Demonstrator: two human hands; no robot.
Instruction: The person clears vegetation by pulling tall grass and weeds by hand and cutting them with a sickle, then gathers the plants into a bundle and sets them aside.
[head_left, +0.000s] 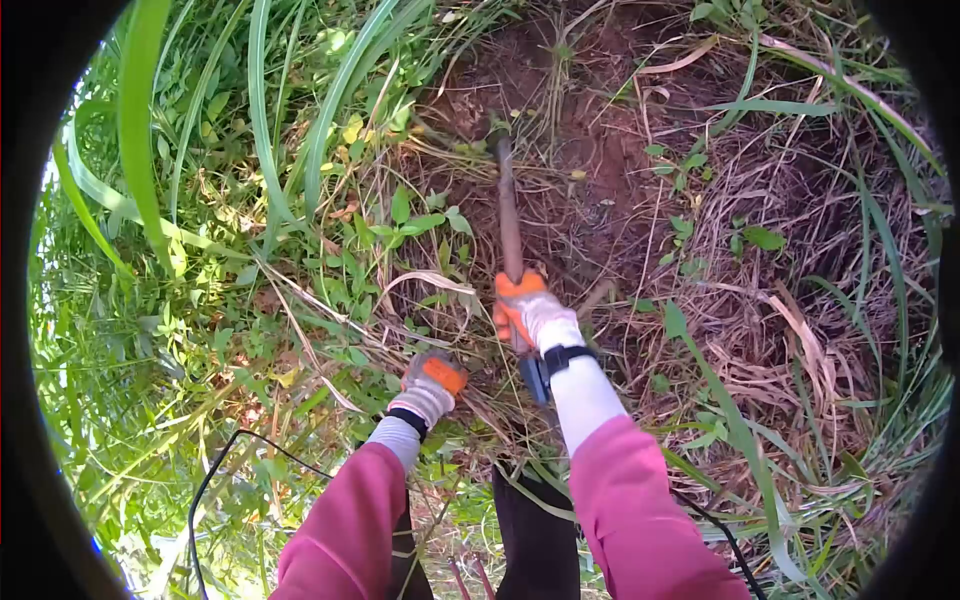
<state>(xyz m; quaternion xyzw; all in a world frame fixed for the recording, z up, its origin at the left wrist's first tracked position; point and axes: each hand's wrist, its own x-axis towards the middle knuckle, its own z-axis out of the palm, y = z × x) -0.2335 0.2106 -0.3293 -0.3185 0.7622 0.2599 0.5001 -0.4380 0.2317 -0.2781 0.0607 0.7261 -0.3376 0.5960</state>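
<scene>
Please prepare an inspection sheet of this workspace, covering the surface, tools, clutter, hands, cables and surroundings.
Surface: reddish-brown soil, partly covered by dry grass.
Job's things: wooden handle; its far end is unclear among the grass.
Clutter: loose dry leaf blade at right.
Hands: right hand, gloved, closed around the handle; left hand, gloved, among dry stalks, grip unclear.
Cables: black cord at lower left, second cord at lower right; ends unclear.
Surroundings: green plants at left; other people: nothing seen.
</scene>
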